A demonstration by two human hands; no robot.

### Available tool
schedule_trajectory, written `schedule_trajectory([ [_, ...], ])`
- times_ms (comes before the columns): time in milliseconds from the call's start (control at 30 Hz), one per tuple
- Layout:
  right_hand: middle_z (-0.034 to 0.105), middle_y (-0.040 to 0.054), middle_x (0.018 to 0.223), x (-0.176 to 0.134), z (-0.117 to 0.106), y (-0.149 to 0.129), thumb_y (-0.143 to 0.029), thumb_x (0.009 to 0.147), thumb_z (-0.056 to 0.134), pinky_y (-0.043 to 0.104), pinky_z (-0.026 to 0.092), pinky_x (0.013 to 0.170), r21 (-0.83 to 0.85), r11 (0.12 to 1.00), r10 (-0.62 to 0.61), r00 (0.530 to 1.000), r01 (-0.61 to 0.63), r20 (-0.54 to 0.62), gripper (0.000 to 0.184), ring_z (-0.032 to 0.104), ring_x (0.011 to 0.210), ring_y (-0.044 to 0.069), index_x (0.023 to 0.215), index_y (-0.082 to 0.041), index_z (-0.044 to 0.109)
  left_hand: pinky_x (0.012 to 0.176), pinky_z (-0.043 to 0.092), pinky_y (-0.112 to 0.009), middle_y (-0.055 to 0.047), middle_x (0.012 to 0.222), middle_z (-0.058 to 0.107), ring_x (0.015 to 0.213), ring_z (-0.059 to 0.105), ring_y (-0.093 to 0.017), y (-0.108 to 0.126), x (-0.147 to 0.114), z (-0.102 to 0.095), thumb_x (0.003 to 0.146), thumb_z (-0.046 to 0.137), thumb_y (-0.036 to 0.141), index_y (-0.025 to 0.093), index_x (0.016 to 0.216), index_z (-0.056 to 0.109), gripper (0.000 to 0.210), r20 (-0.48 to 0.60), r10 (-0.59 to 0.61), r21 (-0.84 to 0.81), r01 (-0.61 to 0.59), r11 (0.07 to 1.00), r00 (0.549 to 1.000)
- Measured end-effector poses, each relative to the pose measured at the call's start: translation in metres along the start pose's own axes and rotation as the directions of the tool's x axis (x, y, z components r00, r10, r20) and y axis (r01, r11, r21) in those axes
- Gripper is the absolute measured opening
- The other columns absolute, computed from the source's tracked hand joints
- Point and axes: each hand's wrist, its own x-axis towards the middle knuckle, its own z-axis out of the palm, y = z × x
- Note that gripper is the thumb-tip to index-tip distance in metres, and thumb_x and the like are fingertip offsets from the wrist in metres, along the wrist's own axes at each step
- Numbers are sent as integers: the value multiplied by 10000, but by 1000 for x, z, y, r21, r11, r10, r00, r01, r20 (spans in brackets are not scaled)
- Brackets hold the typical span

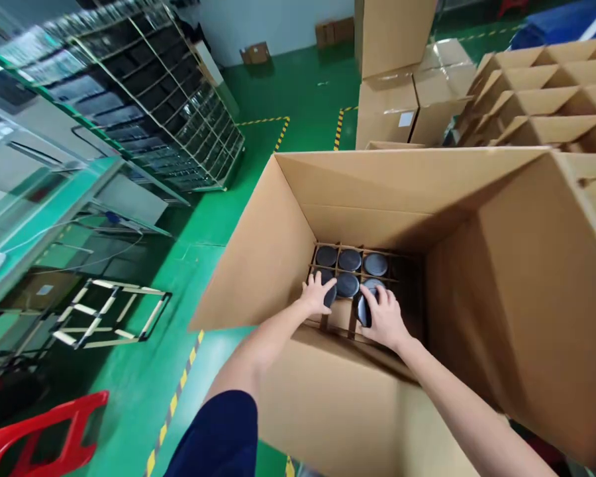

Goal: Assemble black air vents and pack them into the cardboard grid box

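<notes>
Inside a deep open cardboard box (357, 179), a cardboard divider grid (340, 322) holds several dark, round-topped cylinders (349, 260) in its cells. My left hand (318, 293) reaches in at the grid's left side, its fingers curved around a dark cylinder (330, 297). To the right, my right hand (385, 315) grips another dark cylinder (363, 310), tilted, with a shiny edge facing me. Its lower part is hidden by the hand and the divider. Cells with bare cardboard floor show between and below my hands.
Cardboard dividers (551, 99) and taped cartons (392, 106) stand beyond the box. At left are a wire rack cart (153, 93) loaded with dark items, a green-topped workbench (54, 218), a tubular frame (109, 315) and a red plastic stool (44, 430).
</notes>
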Motion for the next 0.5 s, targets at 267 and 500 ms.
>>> schedule_trajectory([
  [267, 239, 198, 1605, 76, 185, 5, -387, 591, 844, 659, 122, 1126, -265, 954, 14, 866, 138, 500, 1204, 237, 1424, 489, 1587, -290, 174, 1114, -4, -783, -114, 1658, 179, 1474, 50, -545, -95, 70, 131, 262, 1003, 433, 400, 1381, 535, 1214, 350, -10, 126, -36, 991, 937],
  [500, 235, 181, 1619, 71, 235, 17, -448, 598, 847, 569, 130, 1183, -206, 972, -6, 885, 114, 465, 1253, 237, 1446, 449, 1598, -231, 124, 1155, 27, -739, -83, 1678, 86, 1512, 16, -480, -120, 58, 172, 427, 986, 273, 449, 1470, 391, 1213, 424, 57, 105, -112, 988, 904],
])
